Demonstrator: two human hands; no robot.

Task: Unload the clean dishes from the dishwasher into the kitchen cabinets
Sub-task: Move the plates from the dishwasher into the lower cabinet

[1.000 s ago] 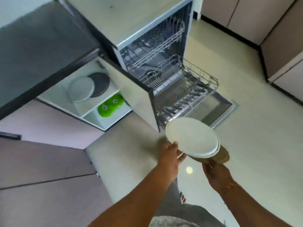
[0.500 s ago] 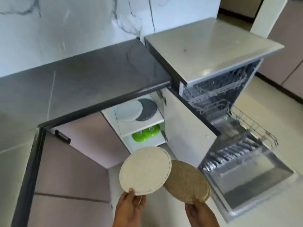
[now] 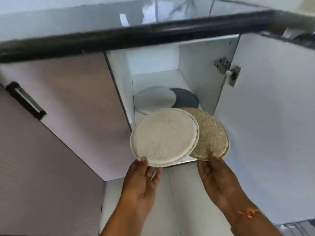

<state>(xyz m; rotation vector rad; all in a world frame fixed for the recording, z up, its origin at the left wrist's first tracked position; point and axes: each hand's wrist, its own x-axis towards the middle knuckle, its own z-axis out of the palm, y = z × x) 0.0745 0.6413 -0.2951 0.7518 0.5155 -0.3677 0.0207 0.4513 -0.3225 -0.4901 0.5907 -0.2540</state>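
My left hand (image 3: 142, 178) holds a cream speckled plate (image 3: 163, 137) by its near rim, thumb on top. My right hand (image 3: 214, 174) holds a tan speckled plate (image 3: 211, 133) the same way, and the cream plate partly overlaps it. Both plates hover level just in front of the open lower cabinet (image 3: 153, 62). On the cabinet's shelf lie a pale grey plate (image 3: 153, 99) and a dark grey plate (image 3: 186, 98), side by side. The dishwasher is out of view except a sliver at the bottom right.
The cabinet door (image 3: 272, 116) stands swung open to the right, with its hinge (image 3: 227, 70) showing. A dark countertop edge (image 3: 136, 38) runs above the cabinet. To the left is a closed mauve door with a black handle (image 3: 25, 101).
The view has dropped and closed in on the cabinet. Both plates have moved up to the shelf opening and now overlap more. The dishwasher has left the view.
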